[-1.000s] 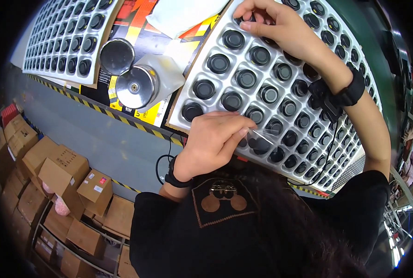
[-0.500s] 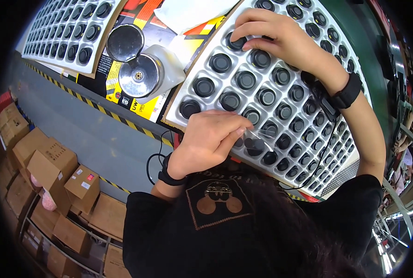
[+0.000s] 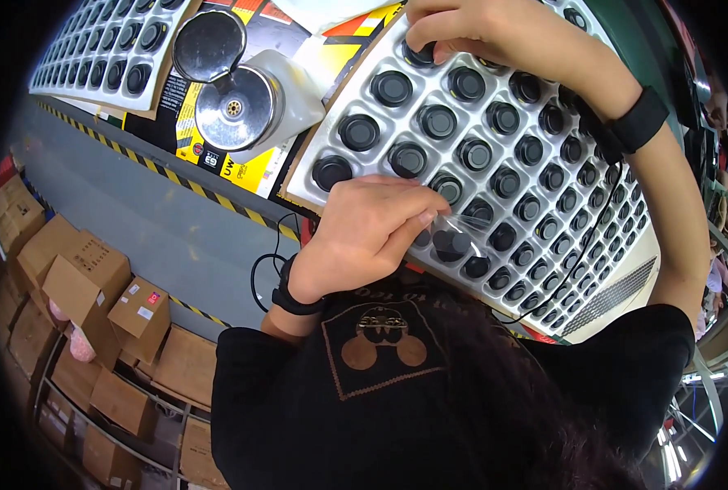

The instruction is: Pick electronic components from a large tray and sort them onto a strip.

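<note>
A silver moulded tray (image 3: 484, 193) with rows of black round lens-like parts (image 3: 438, 122) lies at an angle before me. Near its front edge, my left hand (image 3: 370, 231) is closed, thumb and index finger pinching a piece of clear plastic film (image 3: 467, 224), perhaps a small bag. A black part shows through or beneath the film; I cannot tell which. My right hand (image 3: 472, 31) reaches to the far left row, its fingers curled round a black round part (image 3: 418, 54) that appears to sit in its pocket. Some fingertips are hidden.
Left of the tray stands a whitish bottle (image 3: 293, 100) with a metal pump top (image 3: 239, 108) and raised round lid (image 3: 209, 46). A second filled tray (image 3: 154, 91) lies at far left. Cardboard boxes (image 3: 87, 269) sit beyond the striped table edge. A black cable (image 3: 580, 253) crosses the tray.
The whole view has shifted slightly, the tray's far part moving up. My right hand's fingers have curled further round the same part. My left hand keeps its pinch on the film.
</note>
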Demonstrator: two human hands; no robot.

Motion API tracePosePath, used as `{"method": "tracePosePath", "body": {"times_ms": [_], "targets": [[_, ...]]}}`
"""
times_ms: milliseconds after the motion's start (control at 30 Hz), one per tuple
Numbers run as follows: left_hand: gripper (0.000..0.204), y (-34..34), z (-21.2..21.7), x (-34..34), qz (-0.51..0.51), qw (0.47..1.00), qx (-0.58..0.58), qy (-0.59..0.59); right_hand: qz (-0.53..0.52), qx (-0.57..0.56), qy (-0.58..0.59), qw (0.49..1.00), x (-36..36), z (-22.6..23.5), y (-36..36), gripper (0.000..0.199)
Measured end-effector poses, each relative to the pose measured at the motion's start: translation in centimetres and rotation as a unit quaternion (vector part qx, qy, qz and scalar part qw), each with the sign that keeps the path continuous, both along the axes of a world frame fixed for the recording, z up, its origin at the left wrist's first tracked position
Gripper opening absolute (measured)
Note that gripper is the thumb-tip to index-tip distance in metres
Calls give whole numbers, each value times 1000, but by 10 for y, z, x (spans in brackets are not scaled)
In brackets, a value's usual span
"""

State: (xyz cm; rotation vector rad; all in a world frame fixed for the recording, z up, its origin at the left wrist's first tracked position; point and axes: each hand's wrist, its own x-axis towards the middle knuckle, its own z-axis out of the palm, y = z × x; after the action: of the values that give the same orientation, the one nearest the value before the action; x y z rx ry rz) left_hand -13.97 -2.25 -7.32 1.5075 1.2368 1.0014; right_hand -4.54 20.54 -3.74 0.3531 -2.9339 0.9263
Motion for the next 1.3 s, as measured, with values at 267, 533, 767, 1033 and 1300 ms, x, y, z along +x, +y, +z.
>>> {"method": "tracePosePath", "body": {"times_ms": [267, 533, 767, 1033, 1300], "targets": [[12, 0, -1, 0, -9, 1000, 8, 7, 33, -11, -65, 997, -12, 3, 1, 12], [12, -2, -2, -1, -13, 1000, 3, 0, 19, -71, -106, 992, -17, 0, 2, 10], [11, -2, -6, 0, -8, 1000, 10, -1, 24, -72, -167, 983, -26, 11, 3, 7], [10, -3, -7, -2, -6, 1000, 8, -1, 34, -25, -164, 986, -33, 13, 0, 4], [14, -2, -7, -3, -16, 1000, 5, -10, 34, 69, -175, 982, -33, 19, -5, 3]]}}
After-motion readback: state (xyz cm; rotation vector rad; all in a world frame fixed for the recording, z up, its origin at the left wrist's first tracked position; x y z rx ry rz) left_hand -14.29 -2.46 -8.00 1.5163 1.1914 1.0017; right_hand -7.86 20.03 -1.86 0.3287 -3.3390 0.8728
